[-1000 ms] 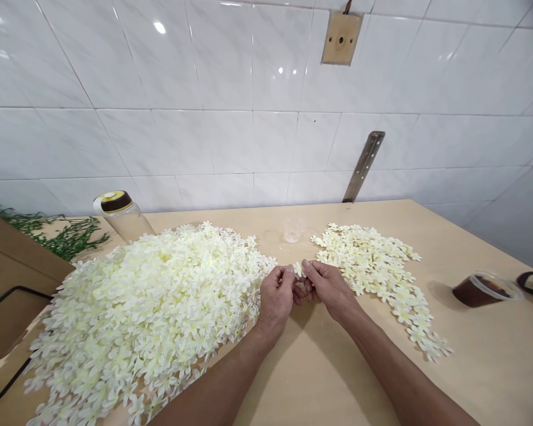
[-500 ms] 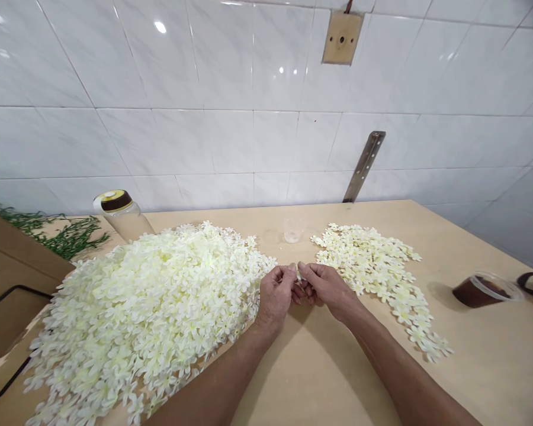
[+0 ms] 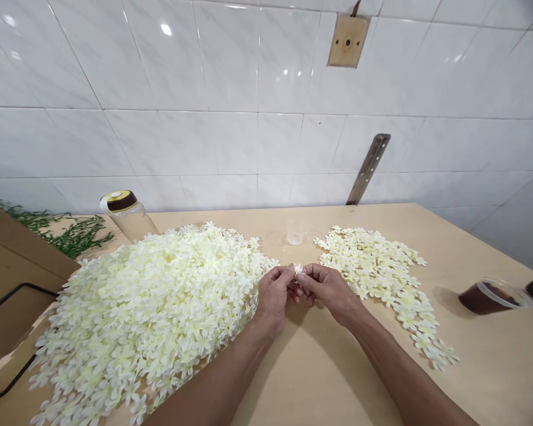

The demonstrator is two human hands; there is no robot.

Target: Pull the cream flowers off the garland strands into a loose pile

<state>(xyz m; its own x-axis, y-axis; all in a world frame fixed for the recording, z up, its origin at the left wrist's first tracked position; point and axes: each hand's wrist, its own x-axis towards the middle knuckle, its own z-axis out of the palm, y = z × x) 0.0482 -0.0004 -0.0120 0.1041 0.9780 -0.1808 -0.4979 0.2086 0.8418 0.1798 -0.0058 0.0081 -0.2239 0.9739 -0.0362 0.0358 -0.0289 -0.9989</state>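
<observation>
Between the fingertips of both hands is a small white artificial flower [image 3: 298, 268], partly hidden by the fingers. My left hand [image 3: 276, 291] pinches it from the left with thumb and fingers, and my right hand [image 3: 326, 288] pinches it from the right. The hands meet just above the table. A big heap of white-yellow artificial flowers [image 3: 160, 302] lies to the left, close by my left hand. On the right, beyond my right hand, a smaller, flatter spread of the same flowers [image 3: 377, 266] trails toward the front.
Behind the hands stands a small clear plastic cup [image 3: 295, 233]. A clear bottle [image 3: 133, 220] with a brown lid, green artificial sprigs [image 3: 77, 236] and a cardboard box [image 3: 20, 254] are at left. A cup of dark liquid [image 3: 488, 297] stands at right on the wooden table [image 3: 493, 367].
The flower shows more fully above my fingertips, and the fingers have shifted slightly around it. The whole view has moved a little, so the surroundings appear farther right.
</observation>
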